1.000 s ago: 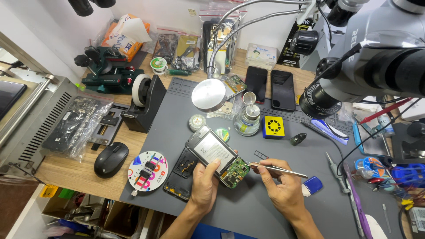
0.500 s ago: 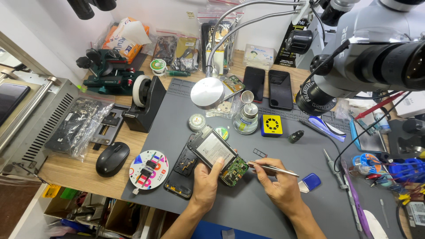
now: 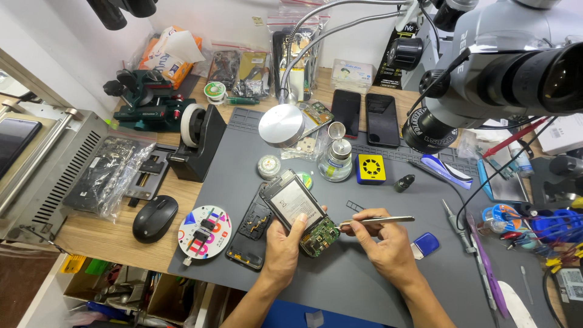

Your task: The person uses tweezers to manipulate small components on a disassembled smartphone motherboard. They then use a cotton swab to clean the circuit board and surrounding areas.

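My left hand (image 3: 284,243) grips an opened phone (image 3: 296,209) with its battery and green circuit board exposed, held tilted above the grey work mat (image 3: 340,279). My right hand (image 3: 382,243) pinches metal tweezers (image 3: 379,221) that lie level, their tips at the green board at the phone's lower end. A black phone back cover (image 3: 250,228) lies on the mat just left of my left hand.
A microscope (image 3: 504,67) overhangs the right side. A round lamp head (image 3: 280,126), a glass bottle (image 3: 335,159), a yellow box (image 3: 370,168), two dark phones (image 3: 364,115), a black tape dispenser (image 3: 199,143), a mouse (image 3: 155,217) and a round colourful disc (image 3: 204,231) surround the hands.
The view has shifted slightly. Both hands stay where they were, the tweezers still at the green board.
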